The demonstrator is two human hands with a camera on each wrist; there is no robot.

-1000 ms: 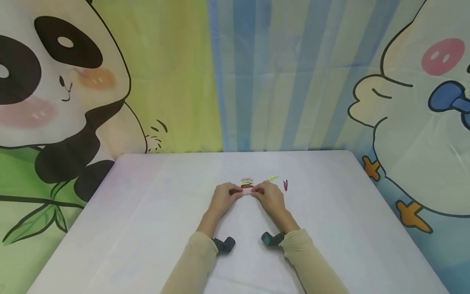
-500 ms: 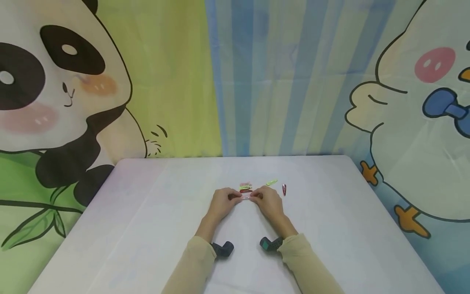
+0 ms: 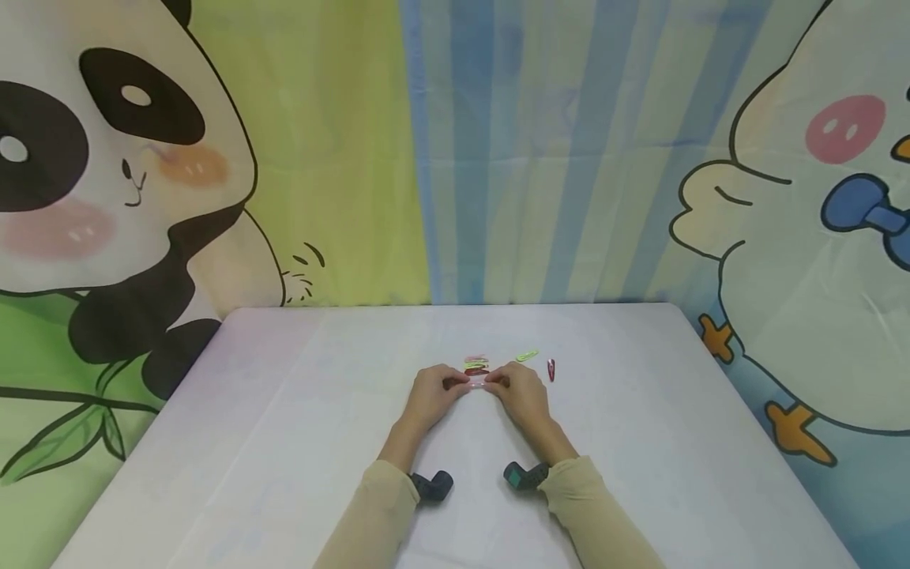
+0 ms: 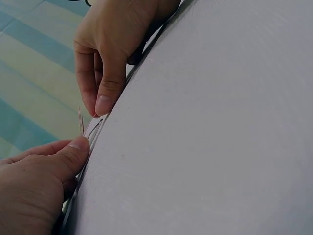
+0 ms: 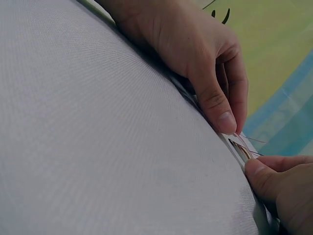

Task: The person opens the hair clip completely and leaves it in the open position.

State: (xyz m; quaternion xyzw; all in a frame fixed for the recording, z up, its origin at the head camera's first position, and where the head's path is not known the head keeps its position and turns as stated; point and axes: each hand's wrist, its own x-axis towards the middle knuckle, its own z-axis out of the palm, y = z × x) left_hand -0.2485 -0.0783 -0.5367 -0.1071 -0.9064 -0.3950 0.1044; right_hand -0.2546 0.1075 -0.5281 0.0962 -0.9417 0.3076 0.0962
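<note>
My left hand [image 3: 429, 395] and right hand [image 3: 524, 393] meet near the middle of the table, each pinching one end of a small pale pink hair clip [image 3: 477, 385]. The clip lies crosswise between the fingertips, which hide its ends. Just beyond it is a short row of hair clips, with a dark red clip [image 3: 476, 371] nearest, then yellow-green and pink ones. In the left wrist view, the left thumb [image 4: 73, 152] presses against a finger around the clip's end. The right thumb [image 5: 261, 176] does likewise in the right wrist view.
Right of the row, beyond the right hand, lie a lime green clip [image 3: 527, 356] and a red clip [image 3: 550, 369]. A white cloth covers the table [image 3: 320, 442]. Behind its far edge hangs a printed curtain [image 3: 512, 158].
The head view tilts up slightly, so the table and hands sit lower in it. Both hands keep their pinch on the pale pink clip, with little visible movement relative to the row.
</note>
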